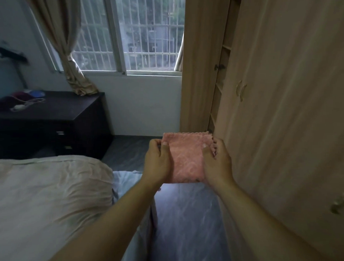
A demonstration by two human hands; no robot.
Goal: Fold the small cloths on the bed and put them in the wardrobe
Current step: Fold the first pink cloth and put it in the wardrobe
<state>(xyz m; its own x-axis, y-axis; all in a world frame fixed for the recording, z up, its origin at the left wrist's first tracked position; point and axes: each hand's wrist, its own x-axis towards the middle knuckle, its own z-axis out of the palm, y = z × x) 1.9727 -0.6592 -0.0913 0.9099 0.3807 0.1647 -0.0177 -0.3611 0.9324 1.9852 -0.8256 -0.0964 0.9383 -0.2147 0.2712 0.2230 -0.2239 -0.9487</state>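
I am holding a folded pink cloth (pixel 187 157) between both hands, out in front of me over the floor (pixel 182 218), in the aisle between the bed (pixel 52 203) and the wardrobe (pixel 283 107). My left hand (pixel 158 164) grips the cloth's left edge, thumb on top and fingers curled beneath. My right hand (pixel 217 164) grips the right edge the same way, thumb pressed on the top face. Both hands are closed on the cloth, pinching it flat like a small square pad.

The cloth looks soft, fluffy and very light, with a faint woven pattern and a scalloped far edge. I judge it will flop and unfold if held by one corner, so holding two opposite edges, or sliding a flat palm beneath, seems the safest way to keep the folds together. It should not slip; the pile looks grippy.

The wardrobe stands just to my right, its near doors shut. Further back a door stands ajar, showing narrow shelf edges (pixel 222 76), but I cannot see what lies on them or how deep they go. The fingers under the cloth are hidden. I cannot tell how many layers the fold has. Only a corner of the bed shows, and no other cloths are visible on it. The room is dim, and the items on the dark nightstand (pixel 55 118) are blurred.
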